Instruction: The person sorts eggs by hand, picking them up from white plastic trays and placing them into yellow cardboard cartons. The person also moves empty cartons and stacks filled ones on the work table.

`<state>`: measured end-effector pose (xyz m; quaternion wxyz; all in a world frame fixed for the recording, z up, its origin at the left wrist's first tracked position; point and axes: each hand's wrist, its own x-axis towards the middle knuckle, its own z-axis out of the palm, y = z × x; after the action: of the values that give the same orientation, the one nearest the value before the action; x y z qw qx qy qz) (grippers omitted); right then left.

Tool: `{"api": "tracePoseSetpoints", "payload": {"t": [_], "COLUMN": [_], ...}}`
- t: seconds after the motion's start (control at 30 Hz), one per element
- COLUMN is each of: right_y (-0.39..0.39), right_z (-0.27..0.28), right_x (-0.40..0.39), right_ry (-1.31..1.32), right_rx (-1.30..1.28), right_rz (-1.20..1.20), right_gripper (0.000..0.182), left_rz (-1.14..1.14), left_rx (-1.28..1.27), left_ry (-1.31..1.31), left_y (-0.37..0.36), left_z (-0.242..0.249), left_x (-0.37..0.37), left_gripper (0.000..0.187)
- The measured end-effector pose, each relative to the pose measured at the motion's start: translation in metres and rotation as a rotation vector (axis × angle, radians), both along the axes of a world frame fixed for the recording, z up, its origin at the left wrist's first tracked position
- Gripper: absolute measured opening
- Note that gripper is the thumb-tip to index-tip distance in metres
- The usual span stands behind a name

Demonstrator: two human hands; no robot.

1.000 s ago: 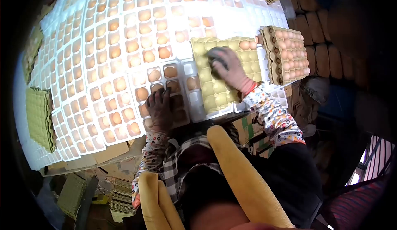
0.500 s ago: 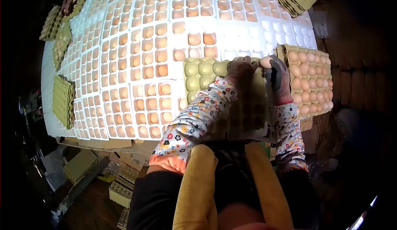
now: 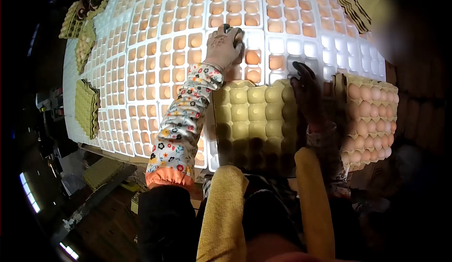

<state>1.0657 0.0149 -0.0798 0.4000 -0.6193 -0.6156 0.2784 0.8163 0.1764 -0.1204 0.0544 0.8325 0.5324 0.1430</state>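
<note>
Reaching over the white trays [image 3: 295, 48], our L hand [image 3: 226, 45] is curled; can't tell if it's holding anything. An egg [image 3: 253, 57] sits just R of it. Pulp tray [image 3: 256, 116] lies nearer us, btwn our forearms. Our R hand [image 3: 306, 85] is open at its R edge, w/ egg stack [image 3: 372, 116] farther R.

Two floral sleeves [image 3: 178, 120], many eggs [image 3: 253, 57]

Toward twelve o'clock, white trays [image 3: 264, 50] look like smooth, faintly glossy plastic. The cardboard tray [image 3: 252, 116] at the centre — matt, rough pulp; eggs [image 3: 253, 57] — smooth-shelled. Toward eight o'clock, the floral sleeve [image 3: 181, 116] — soft, matt cloth.
</note>
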Motion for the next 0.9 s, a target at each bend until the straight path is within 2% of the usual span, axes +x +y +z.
{"api": "tracePoseSetpoints", "payload": {"t": [0.03, 0.07, 0.1, 0.17, 0.23, 0.27, 0.3, 0.33, 0.4, 0.47, 0.5, 0.53, 0.6, 0.63, 0.67, 0.7, 0.73, 0.77, 0.83, 0.87, 0.9], "right_y": [-0.026, -0.055, -0.092, -0.16, -0.204, -0.211, -0.217, -0.226, -0.219, -0.188, -0.177, -0.169, -0.156, -0.157, -0.159, -0.163, -0.171, -0.181, -0.203, -0.208, -0.21], "right_z": [0.025, 0.028, 0.018, -0.024, -0.055, -0.048, -0.041, -0.048, -0.074, -0.006, 0.019, 0.033, 0.058, 0.07, 0.07, 0.079, 0.088, 0.082, 0.056, 0.045, 0.06], "right_x": [0.003, 0.01, 0.02, 0.043, 0.052, 0.045, 0.037, 0.042, 0.046, 0.016, -0.007, -0.023, -0.058, -0.08, -0.094, -0.119, -0.146, -0.168, -0.205, -0.216, -0.24], "right_ry": [0.028, -0.02, -0.156, -0.588, -0.744, -0.393, -0.049, 0.0, 0.11, 0.632, 0.583, 0.503, 0.311, 0.384, 0.453, 0.46, 0.464, 0.474, 0.574, 0.594, 0.587], "right_rx": [-0.058, -0.042, -0.022, 0.023, 0.012, -0.149, -0.289, -0.294, -0.3, -0.498, -0.428, -0.415, -0.347, -0.378, -0.448, -0.461, -0.478, -0.462, -0.549, -0.587, -0.628], "right_rz": [-0.071, -0.113, -0.138, -0.122, -0.05, -0.032, -0.073, -0.093, -0.135, -0.093, -0.051, 0.003, 0.116, 0.126, 0.12, 0.105, 0.085, 0.06, -0.009, -0.017, 0.005], "right_gripper": [0.035, 0.038, 0.041, 0.048, 0.056, 0.055, 0.053, 0.05, 0.045, 0.038, 0.036, 0.037, 0.038, 0.041, 0.041, 0.041, 0.041, 0.039, 0.037, 0.036, 0.037], "left_rz": [0.028, 0.061, 0.012, 0.119, 0.382, 0.487, 0.599, 0.555, 0.502, 0.548, 0.596, 0.627, 0.749, 0.673, 0.85, 0.821, 0.855, 0.844, 0.972, 0.936, 0.869], "left_rx": [-0.065, -0.118, -0.066, -0.021, -0.197, -0.367, -0.71, -0.772, -0.531, -0.52, -0.53, -0.499, -0.574, -0.351, -0.486, -0.335, -0.252, -0.174, 0.13, 0.168, 0.286], "left_ry": [-0.176, -0.349, -0.405, -0.331, -0.304, -0.359, -0.263, -0.394, -0.598, -0.916, -0.891, -0.907, -1.185, -1.223, -1.25, -1.348, -1.63, -1.728, -1.75, -1.833, -1.866], "left_y": [-0.019, -0.049, -0.078, -0.151, -0.233, -0.268, -0.288, -0.311, -0.343, -0.348, -0.345, -0.342, -0.338, -0.33, -0.332, -0.33, -0.326, -0.322, -0.307, -0.303, -0.297], "left_z": [0.02, 0.048, 0.058, 0.074, 0.056, 0.049, 0.069, 0.074, 0.084, 0.087, 0.113, 0.099, 0.099, 0.101, 0.11, 0.091, 0.102, 0.097, 0.101, 0.102, 0.104], "left_x": [-0.001, -0.006, -0.016, -0.038, -0.064, -0.073, -0.069, -0.065, -0.061, -0.076, -0.089, -0.109, -0.161, -0.192, -0.227, -0.27, -0.307, -0.356, -0.455, -0.508, -0.556], "left_gripper": [0.042, 0.048, 0.05, 0.056, 0.064, 0.063, 0.061, 0.059, 0.058, 0.056, 0.054, 0.051, 0.05, 0.048, 0.045, 0.044, 0.043, 0.039, 0.039, 0.037, 0.033]}}
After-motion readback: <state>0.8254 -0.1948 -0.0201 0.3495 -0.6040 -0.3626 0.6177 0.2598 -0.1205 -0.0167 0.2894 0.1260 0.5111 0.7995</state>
